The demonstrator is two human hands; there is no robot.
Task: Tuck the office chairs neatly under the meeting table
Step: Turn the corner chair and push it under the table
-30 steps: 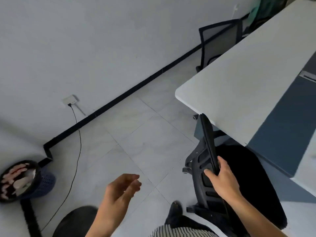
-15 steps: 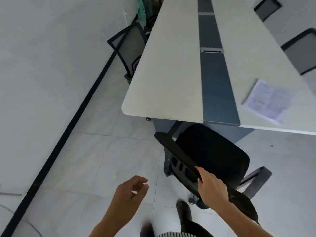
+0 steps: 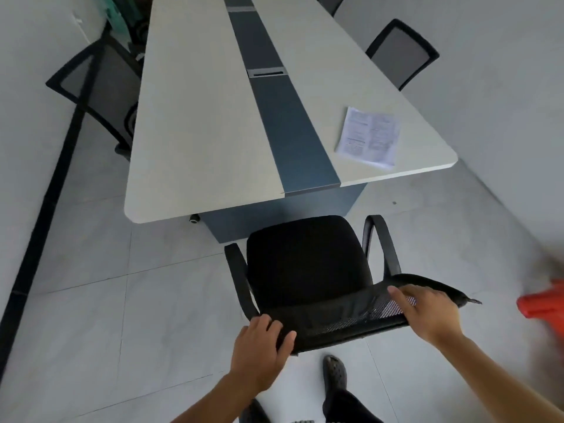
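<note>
A black office chair (image 3: 308, 267) with a mesh back faces the short end of the long white meeting table (image 3: 195, 141), its seat just in front of the table edge. My left hand (image 3: 262, 340) grips the left end of the chair's backrest top. My right hand (image 3: 427, 309) lies over the right end of the same backrest, fingers curled on the mesh. A second mesh chair (image 3: 100, 87) stands at the table's left side, a third chair (image 3: 403, 53) at its right side, and a further one shows at the far top.
A printed sheet of paper (image 3: 369, 137) lies on the table's near right corner. A blurred orange object (image 3: 543, 303) is on the floor at the right edge. The wall with a black baseboard (image 3: 39, 215) runs along the left. My shoe (image 3: 335, 372) is behind the chair.
My view swung right to face the table end. The chair turned to face the table. My left hand, free before, now grips the backrest; my right hand stays on it.
</note>
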